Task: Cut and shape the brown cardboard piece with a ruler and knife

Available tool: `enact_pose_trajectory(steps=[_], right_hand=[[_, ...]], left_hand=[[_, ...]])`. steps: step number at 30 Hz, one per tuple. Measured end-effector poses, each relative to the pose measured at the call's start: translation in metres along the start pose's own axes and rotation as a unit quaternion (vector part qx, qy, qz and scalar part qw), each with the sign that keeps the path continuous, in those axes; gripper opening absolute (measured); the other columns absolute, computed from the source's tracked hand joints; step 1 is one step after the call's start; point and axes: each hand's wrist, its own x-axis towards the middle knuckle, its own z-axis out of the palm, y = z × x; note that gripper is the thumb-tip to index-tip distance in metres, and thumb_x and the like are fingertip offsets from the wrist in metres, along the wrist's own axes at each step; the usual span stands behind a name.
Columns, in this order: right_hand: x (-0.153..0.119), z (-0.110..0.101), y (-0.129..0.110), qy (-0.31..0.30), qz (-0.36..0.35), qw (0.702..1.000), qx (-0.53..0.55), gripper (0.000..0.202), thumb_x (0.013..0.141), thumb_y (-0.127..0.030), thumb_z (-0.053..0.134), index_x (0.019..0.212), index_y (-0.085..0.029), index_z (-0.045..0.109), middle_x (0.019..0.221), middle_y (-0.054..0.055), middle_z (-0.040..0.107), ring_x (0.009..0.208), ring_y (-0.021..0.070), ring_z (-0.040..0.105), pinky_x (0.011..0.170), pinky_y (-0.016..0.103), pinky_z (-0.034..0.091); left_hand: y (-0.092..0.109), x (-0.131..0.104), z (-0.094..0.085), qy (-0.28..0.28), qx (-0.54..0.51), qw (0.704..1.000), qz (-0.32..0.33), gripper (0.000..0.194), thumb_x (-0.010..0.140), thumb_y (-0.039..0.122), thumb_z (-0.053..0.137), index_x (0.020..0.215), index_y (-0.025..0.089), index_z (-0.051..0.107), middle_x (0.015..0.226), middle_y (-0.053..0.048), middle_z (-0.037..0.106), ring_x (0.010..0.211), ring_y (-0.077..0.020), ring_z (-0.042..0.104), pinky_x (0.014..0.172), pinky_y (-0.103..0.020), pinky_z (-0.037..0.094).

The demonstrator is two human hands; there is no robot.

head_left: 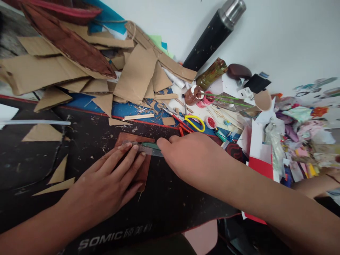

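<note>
My left hand [111, 173] lies flat with its fingers stretched out, pressing a clear ruler [156, 151] down onto a brown-painted piece of cardboard [145, 170]. My right hand [188, 156] is closed around a slim green craft knife [151, 145], whose front end points left along the ruler's far edge. Its tip lies close to my left fingertips. Much of the cardboard piece is hidden beneath my left hand. Both rest on a black desk mat [87, 138].
Cardboard scraps [135, 74] and a brown boat-shaped piece [71, 42] are heaped at the back left. Scissors [195, 122] with yellow handles, a brown paint jar [191, 95] and a black thermos [212, 39] stand or lie behind. Another person's arm [316, 184] shows at the right.
</note>
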Motion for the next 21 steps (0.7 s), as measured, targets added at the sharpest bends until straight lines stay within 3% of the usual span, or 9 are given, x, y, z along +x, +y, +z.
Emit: enact_pose_trajectory(steps=[3, 6, 10, 15, 21], right_hand=[[-0.001, 0.003, 0.003, -0.001, 0.021, 0.999, 0.027, 0.016, 0.118, -0.019, 0.057, 0.123, -0.017, 0.071, 0.097, 0.012, 0.084, 0.084, 0.0262, 0.080, 0.064, 0.034, 0.037], [-0.004, 0.012, 0.008, -0.009, 0.040, 0.996, 0.083, 0.019, 0.122, -0.028, 0.055, 0.129, -0.020, 0.071, 0.109, 0.010, 0.086, 0.092, 0.0266, 0.082, 0.065, 0.035, 0.037], [-0.007, 0.018, 0.005, -0.015, 0.050, 0.994, 0.098, 0.023, 0.124, -0.028, 0.051, 0.133, -0.019, 0.071, 0.122, 0.012, 0.086, 0.100, 0.0257, 0.082, 0.066, 0.036, 0.036], [-0.012, 0.016, 0.003, -0.007, 0.055, 0.995, 0.089, 0.024, 0.124, -0.029, 0.052, 0.135, -0.019, 0.071, 0.122, 0.012, 0.087, 0.096, 0.0254, 0.080, 0.066, 0.036, 0.034], [-0.011, 0.011, 0.002, 0.001, 0.054, 0.994, 0.093, 0.026, 0.125, -0.030, 0.051, 0.138, -0.020, 0.071, 0.122, 0.011, 0.087, 0.095, 0.0252, 0.080, 0.065, 0.036, 0.031]], left_hand=[[0.000, 0.001, 0.001, 0.006, 0.007, 1.000, 0.001, 0.070, 0.121, 0.056, 0.044, 0.168, 0.008, 0.062, 0.164, -0.023, 0.074, 0.157, -0.0419, 0.064, 0.130, -0.055, 0.050], [0.000, 0.001, 0.002, 0.008, 0.009, 1.000, -0.004, 0.070, 0.120, 0.056, 0.046, 0.171, 0.011, 0.060, 0.165, -0.021, 0.073, 0.157, -0.0399, 0.064, 0.130, -0.054, 0.052], [-0.001, 0.000, 0.003, 0.009, 0.005, 1.000, -0.004, 0.071, 0.119, 0.056, 0.050, 0.176, 0.014, 0.055, 0.167, -0.019, 0.072, 0.159, -0.0387, 0.063, 0.131, -0.054, 0.052], [0.000, 0.000, 0.002, 0.004, 0.006, 1.000, -0.008, 0.072, 0.118, 0.057, 0.051, 0.178, 0.016, 0.054, 0.166, -0.019, 0.073, 0.157, -0.0390, 0.064, 0.129, -0.054, 0.054], [0.000, 0.000, 0.001, 0.016, 0.011, 1.000, -0.001, 0.070, 0.121, 0.056, 0.044, 0.169, 0.009, 0.063, 0.164, -0.021, 0.074, 0.157, -0.0398, 0.064, 0.129, -0.054, 0.052]])
